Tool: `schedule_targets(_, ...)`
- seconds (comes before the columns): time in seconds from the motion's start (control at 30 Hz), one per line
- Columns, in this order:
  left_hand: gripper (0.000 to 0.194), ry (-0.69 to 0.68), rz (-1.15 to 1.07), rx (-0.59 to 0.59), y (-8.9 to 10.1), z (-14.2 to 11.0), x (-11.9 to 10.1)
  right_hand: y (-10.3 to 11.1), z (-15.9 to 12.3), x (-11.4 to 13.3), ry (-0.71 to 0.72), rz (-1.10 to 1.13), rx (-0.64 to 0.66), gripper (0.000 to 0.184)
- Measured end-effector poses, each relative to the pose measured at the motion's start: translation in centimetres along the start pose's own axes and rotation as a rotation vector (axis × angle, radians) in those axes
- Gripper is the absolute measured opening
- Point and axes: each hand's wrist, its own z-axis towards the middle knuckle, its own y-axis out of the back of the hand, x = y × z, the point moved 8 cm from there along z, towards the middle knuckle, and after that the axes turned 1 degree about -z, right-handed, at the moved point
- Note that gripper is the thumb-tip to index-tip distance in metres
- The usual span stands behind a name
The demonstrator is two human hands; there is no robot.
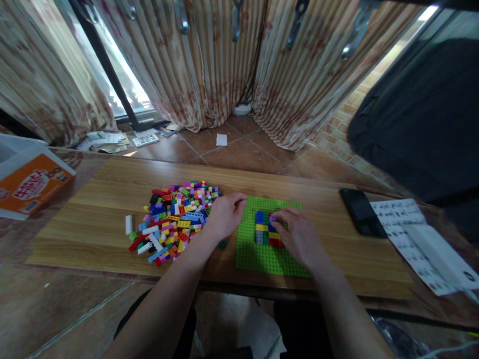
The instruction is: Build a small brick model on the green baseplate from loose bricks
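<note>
A green studded baseplate [247,257] lies on the wooden table, with a block of blue, yellow, grey, green and red toy bricks [259,228] built on it. Over the right side of this block is my right hand [299,237], thumb and fingers closed around a small purple brick [273,218] at its top. My left hand [225,215] hovers by the plate's upper left corner, fingertips pinched together; whatever is between them is too small to make out. To its left spreads a pile of loose mixed-colour toy bricks [183,224], partly covered by my left hand and forearm.
A black phone [362,212] and printed sheets [398,214] lie at the table's right end. An orange-labelled plastic box [35,184] stands at the far left. Beyond the table [93,199] are a tiled floor and striped curtains [194,75].
</note>
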Motion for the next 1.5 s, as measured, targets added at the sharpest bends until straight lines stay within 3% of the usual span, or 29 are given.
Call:
schedule_targets(0.67,0.021,-0.003,0.032,0.006,-0.3,0.0,0.2,0.3,-0.2,0.3,0.024,0.005,-0.027,0.021)
schedule_targets(1.0,0.021,-0.003,0.044,0.011,-0.3,0.0,0.0,0.3,0.1,-0.9,-0.106,0.061,-0.102,0.018)
schedule_targets(1.27,0.020,-0.003,0.047,0.069,-1.4,-0.3,-0.2,0.3,0.2,-1.6,-0.207,0.078,-0.117,0.019)
schedule_targets(1.5,0.019,-0.004,0.032,0.098,-2.1,-0.5,-0.7,2.5,-0.1,-4.1,-0.300,0.230,-0.301,0.028)
